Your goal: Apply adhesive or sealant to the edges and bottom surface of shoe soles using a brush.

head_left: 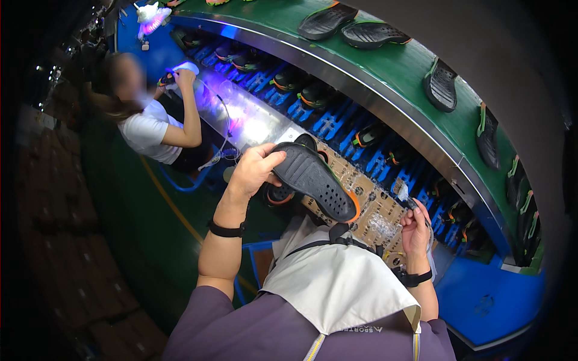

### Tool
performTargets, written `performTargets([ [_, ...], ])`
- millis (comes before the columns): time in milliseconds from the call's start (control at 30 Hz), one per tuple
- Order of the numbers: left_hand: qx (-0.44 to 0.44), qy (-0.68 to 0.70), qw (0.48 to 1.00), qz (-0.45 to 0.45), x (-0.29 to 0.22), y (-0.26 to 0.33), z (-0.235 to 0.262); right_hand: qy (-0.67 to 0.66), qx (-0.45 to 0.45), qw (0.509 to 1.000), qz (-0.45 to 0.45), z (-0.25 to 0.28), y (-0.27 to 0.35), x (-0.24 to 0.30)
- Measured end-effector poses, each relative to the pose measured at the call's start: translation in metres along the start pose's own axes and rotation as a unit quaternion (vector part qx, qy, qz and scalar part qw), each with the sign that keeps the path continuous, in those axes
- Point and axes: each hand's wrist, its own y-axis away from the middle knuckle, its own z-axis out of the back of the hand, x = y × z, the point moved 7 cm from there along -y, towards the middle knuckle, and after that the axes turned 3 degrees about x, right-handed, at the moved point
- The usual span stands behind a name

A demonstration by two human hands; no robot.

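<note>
My left hand [254, 170] grips one end of a black shoe sole [309, 173], thumb on its top face. The sole is tilted, with small round holes toward the other end and an orange rim there. Beneath and beside it shows part of another dark perforated shoe piece [277, 194]; how the two are joined, if at all, is hidden. Off to the right, my right hand [415, 230] is closed around a dark-handled tool [409, 202] with a whitish tip. A pale tube runs down along that wrist. The tool stays apart from the sole.
Brown printed tape covers the bench [372, 212] under my hands. Behind it, dark shoes sit on a blue rack [328, 123]. Above runs a green conveyor [397, 60] carrying black soles. At left, a co-worker [159, 123] handles a piece near a bright purple lamp [150, 18].
</note>
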Motion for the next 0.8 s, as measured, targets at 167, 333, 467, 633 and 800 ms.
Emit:
performTargets([
  [167,-0.013,0.097,0.994,0.044,0.038,0.001,0.02,0.016,-0.006,1.0,-0.023,0.003,-0.004,0.001],
  [333,-0.019,0.251,0.967,0.043,0.061,0.001,0.033,0.028,-0.032,0.999,-0.022,0.011,-0.005,0.002],
  [467,0.01,0.283,0.959,0.031,0.082,0.001,0.04,0.035,-0.02,0.999,-0.032,0.015,-0.002,-0.003],
  [633,0.002,0.373,0.927,0.032,0.099,-0.003,0.038,0.044,-0.028,0.998,-0.035,0.019,-0.001,-0.007],
  [800,0.004,0.402,0.916,-0.009,0.073,-0.011,0.047,0.048,-0.027,0.998,-0.025,0.02,-0.001,-0.005],
])
